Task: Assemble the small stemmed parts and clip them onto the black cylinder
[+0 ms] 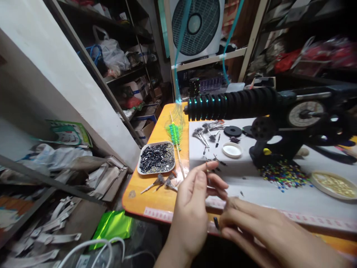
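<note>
My left hand is raised over the front of the table, thumb pressed to the index finger and the other fingers half curled. A thin dark sliver shows at its fingertips, too small to name. Lower and to the right, my right hand has its fingers closed, with a small black piece sticking out at their tips. Beyond the left hand, small dark brush-like tufts with pale stems and thin black bits lie on a white surface. A white tray of short black and metallic pieces stands left of the hands.
A black machine with a ridged roller reaches in from the right. Multicoloured beads lie beneath it, beside a dish of gold bits. A green feathery stick lies near the tray. A fan and shelves stand behind.
</note>
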`<state>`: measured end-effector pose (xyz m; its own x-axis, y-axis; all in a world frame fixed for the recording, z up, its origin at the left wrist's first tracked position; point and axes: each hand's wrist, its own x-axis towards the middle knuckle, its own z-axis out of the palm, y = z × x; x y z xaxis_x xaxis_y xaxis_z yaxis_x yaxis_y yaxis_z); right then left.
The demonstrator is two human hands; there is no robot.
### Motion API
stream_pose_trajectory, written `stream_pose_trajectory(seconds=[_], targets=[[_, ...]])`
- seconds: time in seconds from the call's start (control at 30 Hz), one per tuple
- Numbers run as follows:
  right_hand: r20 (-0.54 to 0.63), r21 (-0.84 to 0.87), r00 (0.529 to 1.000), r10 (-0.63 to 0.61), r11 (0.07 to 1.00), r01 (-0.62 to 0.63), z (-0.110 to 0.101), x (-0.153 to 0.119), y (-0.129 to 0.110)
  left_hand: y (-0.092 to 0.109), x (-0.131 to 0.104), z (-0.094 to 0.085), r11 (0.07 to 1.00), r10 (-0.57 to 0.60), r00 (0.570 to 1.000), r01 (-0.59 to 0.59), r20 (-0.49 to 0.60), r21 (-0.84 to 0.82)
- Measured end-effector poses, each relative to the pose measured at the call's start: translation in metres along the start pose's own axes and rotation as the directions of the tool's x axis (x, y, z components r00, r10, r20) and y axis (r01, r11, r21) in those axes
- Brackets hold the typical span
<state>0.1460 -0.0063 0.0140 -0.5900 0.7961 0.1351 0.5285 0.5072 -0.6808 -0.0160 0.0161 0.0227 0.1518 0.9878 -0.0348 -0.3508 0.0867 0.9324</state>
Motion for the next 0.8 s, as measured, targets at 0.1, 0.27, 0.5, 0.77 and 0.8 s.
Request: stream_pose_trajectory(seconds=[0.1,0.27,0.5,0.77,0.8], targets=[[-0.058,0.021,0.995,0.086,0.996,-0.085,-0.026,0.008,0.002,0.000,0.013,0.004,0.987,-0.038,0.997,0.048,0.068,-0.153],[-0.063,0.807,0.945,0.321,0.573,-0.140,-0.062,0.052,0.000,0.003,0.015,-0.002,0.992,-0.038,0.992,0.052,0.117,-0.117],[0.218,0.940,0.943,0.251,0.205,-0.271,-0.055,0.100,-0.009,0.000,0.011,0.001,0.998,-0.012,0.996,0.018,0.091,-0.065],[0.176,0.967,0.890,0.420,0.094,-0.236,-0.040,0.104,-0.024,-0.013,0.000,0.004,0.905,-0.041,0.994,0.079,0.099,-0.417],[0.173,0.969,0.889,0.423,0.090,-0.231,-0.040,0.104,-0.024,-0.017,-0.001,0.003,0.886,-0.022,0.993,0.072,0.113,-0.459]])
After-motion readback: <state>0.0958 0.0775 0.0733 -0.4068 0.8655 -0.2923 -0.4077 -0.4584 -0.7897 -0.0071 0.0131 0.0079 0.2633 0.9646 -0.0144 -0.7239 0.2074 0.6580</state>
